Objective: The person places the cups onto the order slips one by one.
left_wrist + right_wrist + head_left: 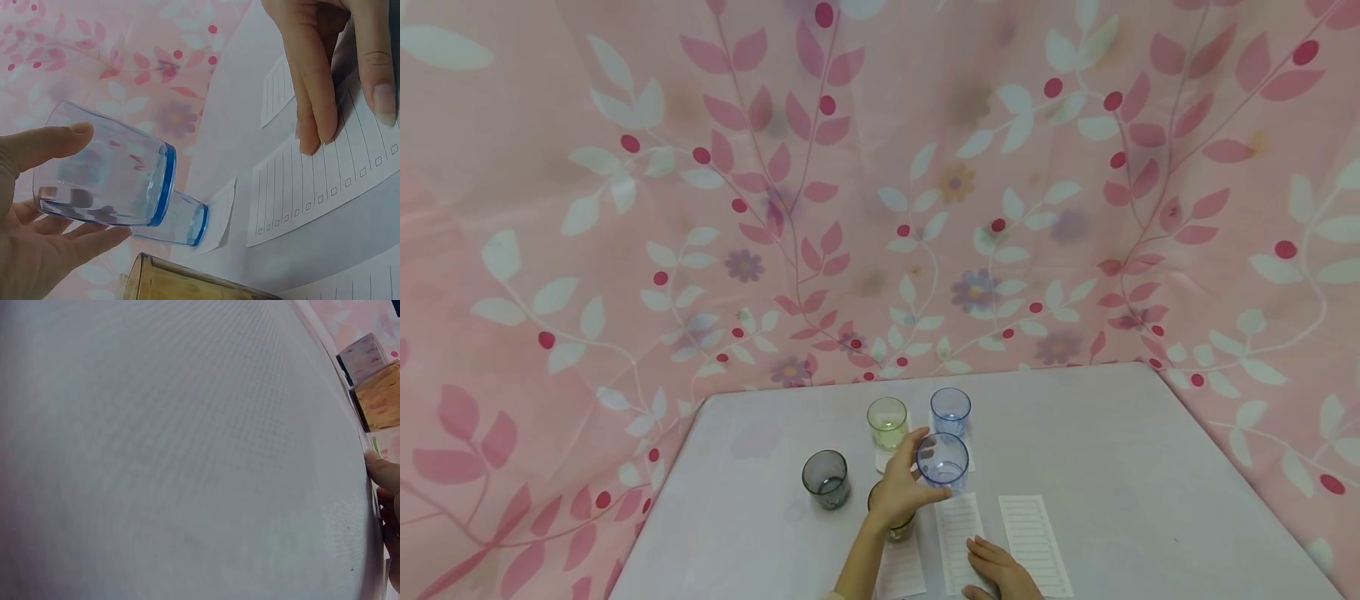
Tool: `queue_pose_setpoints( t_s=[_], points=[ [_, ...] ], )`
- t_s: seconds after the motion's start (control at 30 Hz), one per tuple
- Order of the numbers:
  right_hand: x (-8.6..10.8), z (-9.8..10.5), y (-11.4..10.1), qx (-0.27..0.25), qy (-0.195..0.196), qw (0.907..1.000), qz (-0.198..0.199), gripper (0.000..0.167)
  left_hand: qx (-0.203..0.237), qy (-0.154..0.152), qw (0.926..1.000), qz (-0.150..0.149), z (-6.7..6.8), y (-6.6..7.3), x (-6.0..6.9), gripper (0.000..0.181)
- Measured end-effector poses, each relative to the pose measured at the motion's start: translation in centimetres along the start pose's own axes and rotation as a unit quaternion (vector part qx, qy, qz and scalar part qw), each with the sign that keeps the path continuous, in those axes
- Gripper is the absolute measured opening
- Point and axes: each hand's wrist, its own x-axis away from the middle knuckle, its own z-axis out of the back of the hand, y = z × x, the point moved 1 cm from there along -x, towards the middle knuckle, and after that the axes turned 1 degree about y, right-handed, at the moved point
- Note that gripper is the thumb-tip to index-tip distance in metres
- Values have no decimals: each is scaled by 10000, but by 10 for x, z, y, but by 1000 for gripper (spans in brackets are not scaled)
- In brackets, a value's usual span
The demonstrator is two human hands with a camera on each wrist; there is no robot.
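My left hand [901,490] grips a clear blue glass [943,463] between thumb and fingers, holding it above the table. In the left wrist view that glass [103,169] is raised off the surface, its thick blue base facing right. My right hand [1002,573] rests on a printed paper sheet [957,533], fingers fairly straight and touching it. Beneath the left wrist stands an amber-brown glass [901,530], partly hidden by the arm. A second blue glass [951,410] and a green glass [887,423] stand beyond the left hand.
A dark grey glass [826,481] stands to the left on the white table [1150,467]. Another printed sheet [1037,546] lies right of the middle one, and a third sheet [904,571] lies by the amber glass. A pink floral cloth [865,208] hangs behind the table.
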Motion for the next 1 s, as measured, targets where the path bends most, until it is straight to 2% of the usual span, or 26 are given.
queue_pose_setpoints(
  t_s=[0.17,0.33,0.53,0.67,0.77,0.9,1.0],
  points=[
    [-1,3,-1,-40,-82,10000,0,46,-232,-92,9996,93,-3,-2,0,85],
    [-1,2,-1,-31,18,10000,25,45,-355,-327,9987,173,-6,-7,1,82],
    [1,-2,2,13,233,9997,122,44,-951,-432,9944,155,-12,-12,2,80],
    [1,-3,4,1,339,9992,191,45,-1151,-430,9921,268,-16,-15,3,80],
    [1,-3,4,6,372,9990,250,45,-1432,-507,9880,278,-18,-13,3,83],
    [0,-3,3,14,335,9991,258,45,-1959,-753,9776,149,-22,-12,2,83],
    [0,-2,2,-9,256,9994,230,45,-2097,-935,9732,147,-25,-13,3,80]
  ],
)
